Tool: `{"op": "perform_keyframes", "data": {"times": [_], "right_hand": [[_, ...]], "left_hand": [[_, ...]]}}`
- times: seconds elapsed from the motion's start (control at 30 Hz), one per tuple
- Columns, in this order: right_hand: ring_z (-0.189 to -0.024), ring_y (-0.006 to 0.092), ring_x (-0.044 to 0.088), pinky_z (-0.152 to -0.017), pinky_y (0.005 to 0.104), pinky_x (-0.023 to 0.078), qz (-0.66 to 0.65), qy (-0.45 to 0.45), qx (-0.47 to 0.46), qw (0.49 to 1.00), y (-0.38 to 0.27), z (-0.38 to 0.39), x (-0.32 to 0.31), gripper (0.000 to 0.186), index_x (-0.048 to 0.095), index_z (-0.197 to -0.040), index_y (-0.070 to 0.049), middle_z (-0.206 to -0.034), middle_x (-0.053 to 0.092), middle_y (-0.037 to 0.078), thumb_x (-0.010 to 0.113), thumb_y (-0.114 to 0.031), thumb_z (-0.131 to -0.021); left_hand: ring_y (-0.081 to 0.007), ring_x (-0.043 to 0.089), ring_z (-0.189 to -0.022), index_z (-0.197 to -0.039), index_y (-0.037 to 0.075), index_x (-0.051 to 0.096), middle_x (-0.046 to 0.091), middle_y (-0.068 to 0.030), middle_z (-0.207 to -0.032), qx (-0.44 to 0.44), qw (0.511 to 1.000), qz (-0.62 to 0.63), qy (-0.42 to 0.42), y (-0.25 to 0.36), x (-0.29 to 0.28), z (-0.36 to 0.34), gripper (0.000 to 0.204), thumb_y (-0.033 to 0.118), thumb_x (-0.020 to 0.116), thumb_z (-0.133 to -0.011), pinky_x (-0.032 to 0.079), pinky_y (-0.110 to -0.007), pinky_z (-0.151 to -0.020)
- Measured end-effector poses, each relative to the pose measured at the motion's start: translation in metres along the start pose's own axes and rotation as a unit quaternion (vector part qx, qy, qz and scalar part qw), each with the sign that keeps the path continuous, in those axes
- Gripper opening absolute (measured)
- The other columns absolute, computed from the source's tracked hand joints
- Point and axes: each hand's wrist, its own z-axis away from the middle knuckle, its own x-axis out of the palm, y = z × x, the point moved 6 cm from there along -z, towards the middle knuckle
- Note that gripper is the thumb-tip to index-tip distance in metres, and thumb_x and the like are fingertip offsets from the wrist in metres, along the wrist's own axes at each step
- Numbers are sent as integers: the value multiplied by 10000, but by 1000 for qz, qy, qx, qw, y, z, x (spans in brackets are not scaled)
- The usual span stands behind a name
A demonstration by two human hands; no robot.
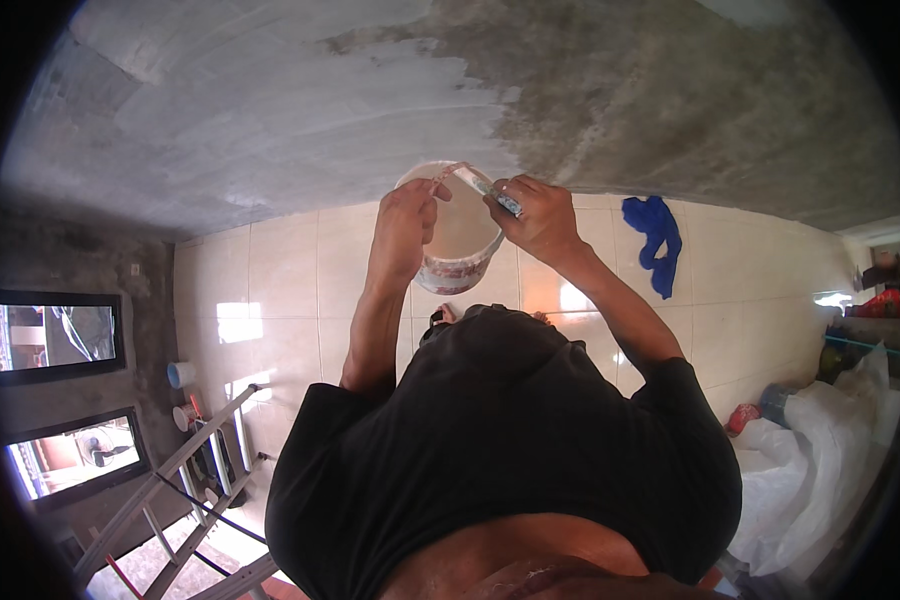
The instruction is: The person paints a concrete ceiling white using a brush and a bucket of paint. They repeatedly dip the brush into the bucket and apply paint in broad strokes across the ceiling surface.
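A round bucket point(457, 275) with paint-smeared sides stands on the tiled floor by the wall, holding a pale liquid point(462, 225). My left hand point(405, 222) is closed at the bucket's left rim, its fingertips reaching over the opening; what they grip is hidden. Above the bucket's right side, my right hand point(535, 215) is closed round a slim, paint-smeared tool point(478, 182). The tool slants up and left across the opening, its far end close to my left fingertips. Its exact kind does not show.
Ahead rises a grey wall point(350, 110), lighter on the left and dark and patchy on the right. A blue cloth point(654, 240) lies on the floor to the right. At lower left stands a metal ladder point(185, 455); white plastic sheeting point(820, 460) lies at lower right.
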Motion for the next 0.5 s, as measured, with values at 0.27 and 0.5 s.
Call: {"op": "perform_keyframes", "data": {"times": [0.27, 0.5], "right_hand": [[-611, 241, 663, -551, 343, 517, -24, 10, 1, 1000, -14, 6, -14, 169, 713, -861, -47, -769, 685, 94, 780, -157, -750], [-661, 104, 649, -584, 261, 500, -402, -136, 257, 868, 28, 6, 21, 162, 738, -920, 29, -754, 715, 79, 759, -87, -809]], "left_hand": [[-21, 214, -487, -892, -1, 594, 304, 88, -582, 15, 1000, 6, 15, 2, 2, 3, 271, 173, 405, -975, 165, -223, -430], [-24, 208, -482, -877, 23, 605, 297, 88, -572, 12, 1000, -2, 2, 2, 6, -2, 261, 189, 429, -976, 160, -231, -429]]}}
